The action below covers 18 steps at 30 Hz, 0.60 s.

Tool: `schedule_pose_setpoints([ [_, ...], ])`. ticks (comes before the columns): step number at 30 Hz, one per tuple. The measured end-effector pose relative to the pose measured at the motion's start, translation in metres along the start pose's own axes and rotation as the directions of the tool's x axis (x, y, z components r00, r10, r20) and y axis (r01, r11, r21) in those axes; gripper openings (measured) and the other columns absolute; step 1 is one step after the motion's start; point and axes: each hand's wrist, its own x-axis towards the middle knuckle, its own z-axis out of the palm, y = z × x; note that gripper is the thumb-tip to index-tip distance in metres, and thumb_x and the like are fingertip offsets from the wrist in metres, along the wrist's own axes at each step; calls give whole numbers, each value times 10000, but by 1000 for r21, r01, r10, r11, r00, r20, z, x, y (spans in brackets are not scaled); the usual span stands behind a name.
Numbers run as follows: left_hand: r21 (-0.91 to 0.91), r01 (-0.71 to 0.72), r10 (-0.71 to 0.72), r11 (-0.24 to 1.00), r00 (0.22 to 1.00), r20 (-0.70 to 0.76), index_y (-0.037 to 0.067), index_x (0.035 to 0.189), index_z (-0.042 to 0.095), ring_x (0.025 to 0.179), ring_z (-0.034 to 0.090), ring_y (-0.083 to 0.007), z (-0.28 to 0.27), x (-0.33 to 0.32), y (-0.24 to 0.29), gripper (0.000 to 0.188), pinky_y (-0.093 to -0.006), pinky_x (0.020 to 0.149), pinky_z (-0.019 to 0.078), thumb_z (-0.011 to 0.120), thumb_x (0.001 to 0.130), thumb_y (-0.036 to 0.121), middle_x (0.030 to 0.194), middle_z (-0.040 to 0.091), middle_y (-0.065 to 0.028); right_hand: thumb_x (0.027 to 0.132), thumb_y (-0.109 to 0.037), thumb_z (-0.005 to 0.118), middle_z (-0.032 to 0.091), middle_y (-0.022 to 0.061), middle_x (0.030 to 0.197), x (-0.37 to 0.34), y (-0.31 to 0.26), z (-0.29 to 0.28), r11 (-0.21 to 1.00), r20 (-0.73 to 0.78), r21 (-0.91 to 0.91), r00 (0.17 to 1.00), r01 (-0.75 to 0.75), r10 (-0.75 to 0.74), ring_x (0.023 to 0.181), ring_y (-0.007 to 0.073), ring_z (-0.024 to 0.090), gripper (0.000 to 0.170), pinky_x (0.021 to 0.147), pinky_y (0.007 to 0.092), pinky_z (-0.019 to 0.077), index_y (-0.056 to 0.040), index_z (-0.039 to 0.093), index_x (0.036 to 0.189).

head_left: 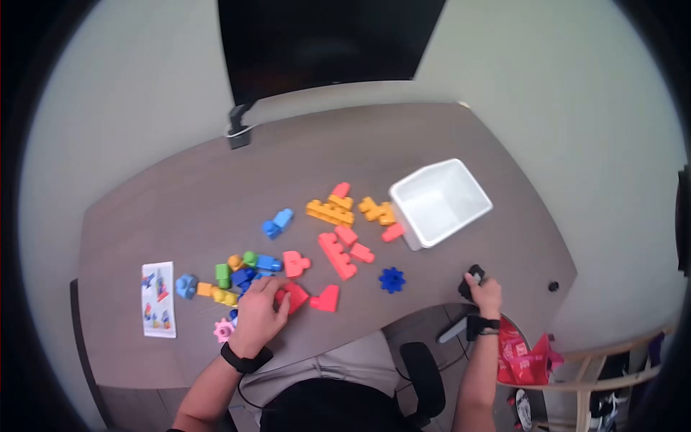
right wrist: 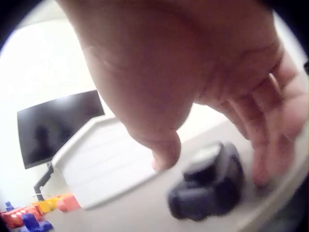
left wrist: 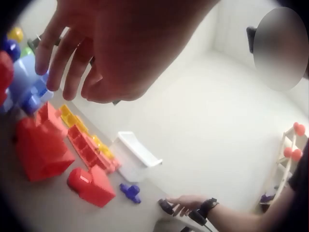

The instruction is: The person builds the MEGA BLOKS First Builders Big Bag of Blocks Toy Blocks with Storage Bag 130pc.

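In the head view my left hand (head_left: pixel 259 313) reaches over the front of the table among toy building blocks. Its fingers hang relaxed beside a large red block (head_left: pixel 295 297), and the left wrist view shows nothing gripped between them. Dark blue blocks (head_left: pixel 243 279) lie just past the fingertips. At the table's right side, my right hand (head_left: pixel 487 297) is at a small black device (head_left: pixel 472 279). The right wrist view shows the thumb (right wrist: pixel 166 153) and fingers spread on either side of that device, with a gap around it.
A white plastic bin (head_left: pixel 411 236) stands at the right. Loose red, orange, blue, green, yellow and pink blocks are scattered mid-table, with a blue gear (head_left: pixel 392 280) nearby. A picture sheet (head_left: pixel 158 300) lies at the left. Behind is a monitor (head_left: pixel 324 43) on an arm.
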Motion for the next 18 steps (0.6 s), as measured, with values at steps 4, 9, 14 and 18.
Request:
schedule_pose_setpoints([
  [4,-96,123,-127,988,991,-35,20,1200,807,959,793,-371,-36,-11,-3,240,-445,811,633,732,972,13,1104,807,-183,950,-547,902,859,247,1009,-84,-57,-88,954,-101,183,970,238,-222,958,425,849,759,882,516,650,68,775,1377],
  [9,-43,275,-274,960,961,37,28,1227,819,951,817,-348,-53,-39,-4,284,-455,809,647,813,960,122,1112,822,-169,931,-333,971,852,144,984,-186,-142,-94,588,-1,514,686,625,-728,627,256,765,576,635,415,621,-36,748,1371],
  [14,84,354,-360,931,930,71,35,1331,777,1091,769,-419,-30,-65,-15,456,-510,925,636,897,924,201,1206,769,-203,935,-276,942,766,95,1231,-255,-208,-54,255,29,494,278,831,-960,1012,286,786,513,773,423,648,-93,751,1375],
  [18,173,341,-352,924,935,35,55,1388,752,1135,749,-423,-21,-74,-17,540,-519,959,634,924,907,229,1266,746,-188,941,-196,897,727,85,1360,-271,-248,-30,141,-17,462,168,875,-986,1265,334,688,460,942,461,616,-75,754,1361],
])
